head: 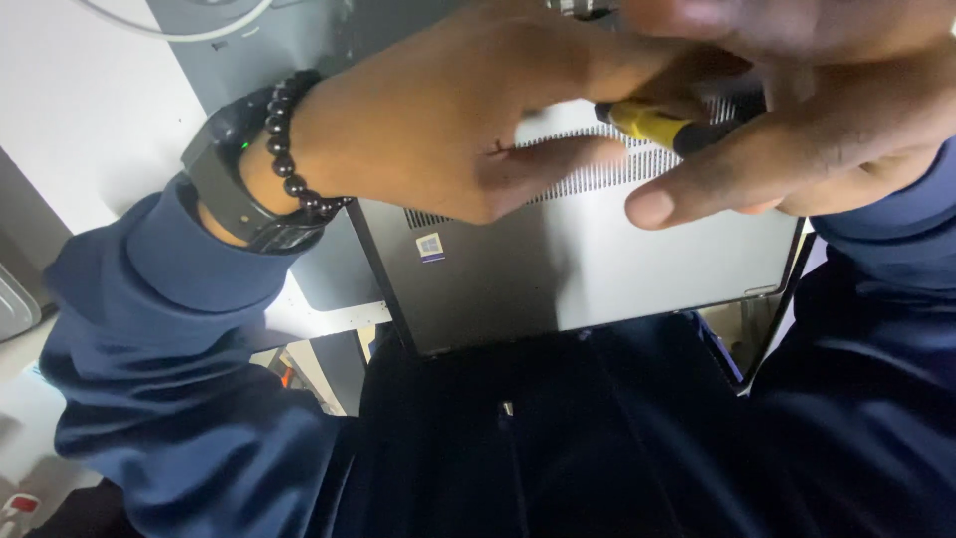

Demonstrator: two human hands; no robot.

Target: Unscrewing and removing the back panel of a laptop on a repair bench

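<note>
A grey laptop (597,269) lies upside down in front of me, its vent slots showing along the bottom panel. My right hand (827,110) is closed around a screwdriver (662,127) with a yellow and black handle, held just above the vents. My left hand (448,120) reaches in from the left, fingers spread over the laptop's upper part next to the screwdriver handle; its fingertips are hidden by blur. A black watch and a dark bead bracelet (284,149) sit on my left wrist. Both arms wear dark blue sleeves.
A white desk surface (70,110) lies at the left with a white cable (179,30) curving at the top. My dark clothing (558,438) fills the lower part of the view. A small red and white item (20,503) sits at the bottom left corner.
</note>
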